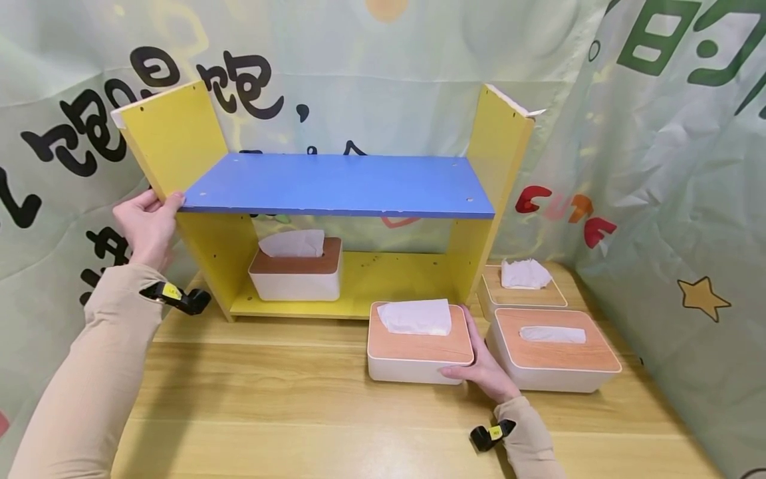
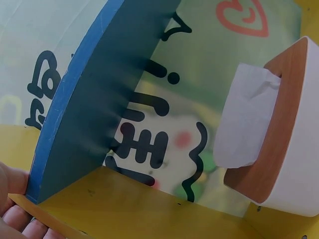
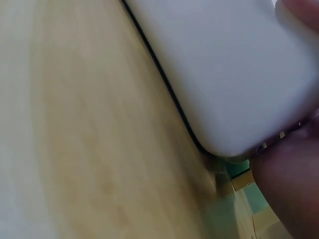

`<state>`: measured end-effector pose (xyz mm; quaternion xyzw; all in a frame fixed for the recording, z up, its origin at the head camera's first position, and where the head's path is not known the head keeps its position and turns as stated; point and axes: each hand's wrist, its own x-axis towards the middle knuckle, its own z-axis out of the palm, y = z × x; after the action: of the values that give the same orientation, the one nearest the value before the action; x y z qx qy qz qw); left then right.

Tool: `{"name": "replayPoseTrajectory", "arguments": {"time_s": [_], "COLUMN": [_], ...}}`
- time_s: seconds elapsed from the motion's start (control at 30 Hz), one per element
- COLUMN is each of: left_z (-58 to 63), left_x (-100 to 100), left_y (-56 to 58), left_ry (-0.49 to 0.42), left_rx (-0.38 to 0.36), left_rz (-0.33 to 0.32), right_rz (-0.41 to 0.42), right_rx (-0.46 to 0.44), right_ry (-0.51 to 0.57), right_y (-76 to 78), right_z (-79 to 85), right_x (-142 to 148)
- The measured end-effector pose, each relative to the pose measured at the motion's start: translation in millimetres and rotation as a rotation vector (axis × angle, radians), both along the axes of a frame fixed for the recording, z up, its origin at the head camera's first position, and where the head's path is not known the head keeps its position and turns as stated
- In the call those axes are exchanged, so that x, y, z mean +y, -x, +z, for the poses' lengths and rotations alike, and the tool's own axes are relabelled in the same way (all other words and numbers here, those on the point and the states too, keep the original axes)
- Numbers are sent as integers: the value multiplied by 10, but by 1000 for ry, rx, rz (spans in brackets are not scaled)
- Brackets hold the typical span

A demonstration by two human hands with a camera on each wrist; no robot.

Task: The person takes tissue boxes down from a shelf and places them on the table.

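Observation:
My left hand (image 1: 146, 223) grips the front edge of the left yellow side panel of a small shelf unit, its thumb at the corner of the blue shelf board (image 1: 341, 183). In the left wrist view, the fingertips (image 2: 16, 217) show at the yellow edge. My right hand (image 1: 481, 366) holds a white tissue box (image 1: 413, 370) with a wood-look lid by its right end, thumb on the front and fingers along the far side. A tissue sticks up from its slot. The right wrist view shows the box's white wall (image 3: 234, 74) close over the table.
Another tissue box (image 1: 296, 286) stands on the yellow bottom board (image 1: 389, 279), at the left. Two more, a nearer box (image 1: 550, 379) and a farther box (image 1: 523, 296), stand to the right of the unit on the wooden table (image 1: 287, 412). A printed cloth (image 1: 383, 80) hangs behind.

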<state>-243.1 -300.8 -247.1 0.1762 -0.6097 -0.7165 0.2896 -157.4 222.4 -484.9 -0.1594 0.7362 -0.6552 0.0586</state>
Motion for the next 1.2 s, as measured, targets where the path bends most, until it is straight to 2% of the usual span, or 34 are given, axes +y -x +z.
{"name": "replayPoseTrajectory", "arguments": {"time_s": [0.23,1.2], "left_z": [8,-1], "left_x": [1,2], "left_y": [-3,2], "left_ry": [-31,-30], "left_rx": [23,47], "left_rz": [-9,-15], "right_rz": [-45,-4], "right_rx": [6,9], "right_ry": [-63,20], "right_y": [7,23], "right_z": [-17,-15], "right_x": [-12,2]}}
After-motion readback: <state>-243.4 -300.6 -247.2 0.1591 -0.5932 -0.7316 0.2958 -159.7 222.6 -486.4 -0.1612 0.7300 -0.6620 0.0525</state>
